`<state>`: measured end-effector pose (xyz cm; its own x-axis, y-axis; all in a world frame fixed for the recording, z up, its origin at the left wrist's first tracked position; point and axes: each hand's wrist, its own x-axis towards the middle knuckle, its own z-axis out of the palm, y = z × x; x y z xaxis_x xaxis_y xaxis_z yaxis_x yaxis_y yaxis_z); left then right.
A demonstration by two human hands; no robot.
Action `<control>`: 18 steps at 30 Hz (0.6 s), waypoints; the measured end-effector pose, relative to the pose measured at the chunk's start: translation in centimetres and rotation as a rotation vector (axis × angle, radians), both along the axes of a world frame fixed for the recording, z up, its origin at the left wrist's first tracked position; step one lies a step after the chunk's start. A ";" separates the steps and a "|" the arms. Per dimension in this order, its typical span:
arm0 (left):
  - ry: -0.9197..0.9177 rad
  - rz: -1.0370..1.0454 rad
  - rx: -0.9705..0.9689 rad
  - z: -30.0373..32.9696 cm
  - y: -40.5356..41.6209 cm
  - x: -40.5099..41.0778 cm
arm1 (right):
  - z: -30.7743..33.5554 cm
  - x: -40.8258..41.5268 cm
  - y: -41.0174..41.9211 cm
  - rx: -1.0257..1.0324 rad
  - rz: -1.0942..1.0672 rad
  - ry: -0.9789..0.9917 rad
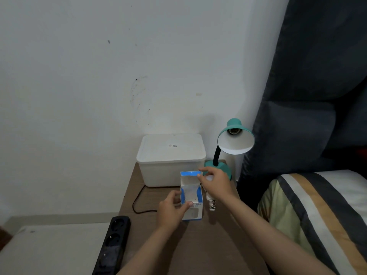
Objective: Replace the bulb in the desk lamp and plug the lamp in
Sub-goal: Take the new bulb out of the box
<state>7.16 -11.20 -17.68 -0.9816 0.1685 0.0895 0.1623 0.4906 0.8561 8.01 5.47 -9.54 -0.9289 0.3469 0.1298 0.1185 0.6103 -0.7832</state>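
A teal desk lamp point(236, 138) stands at the table's back right, its shade tilted toward me with a bare socket inside. My left hand point(172, 209) grips an open blue-and-white bulb box point(191, 197) above the brown table point(198, 245). My right hand point(215, 182) holds a white bulb point(211, 201) just right of the box, its metal screw base pointing down toward me. The fingers of this hand also touch the box's raised lid flap. The lamp's black cord point(139, 203) runs across the table's left part.
A white lidded plastic box point(170, 157) sits at the back of the table against the wall. A black power strip point(114, 241) lies along the table's left edge. A bed with a striped cover point(317, 215) and a dark headboard stand to the right.
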 end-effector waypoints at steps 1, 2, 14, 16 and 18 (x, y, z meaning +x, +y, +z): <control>0.000 0.000 0.007 -0.1 -0.1 -0.1 | -0.1 0.1 0.0 0.006 0.003 0.003; 0.000 0.000 0.012 -0.1 -0.1 -0.1 | -0.1 0.3 0.0 0.006 0.009 0.007; 0.026 -0.008 0.067 0.1 -0.2 0.2 | -3.1 3.5 -0.1 0.077 0.065 0.059; 0.027 -0.028 0.073 -0.1 -0.3 0.2 | -3.4 3.8 -0.1 0.077 0.078 0.047; 0.024 -0.047 0.075 -0.3 -0.5 0.1 | -3.7 4.0 -0.1 0.083 0.087 0.030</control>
<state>7.31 -11.67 -17.93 -0.9702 0.2063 0.1272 0.2047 0.4169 0.8856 12.02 5.34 -13.28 -0.9503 0.2519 0.1830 0.0391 0.6798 -0.7323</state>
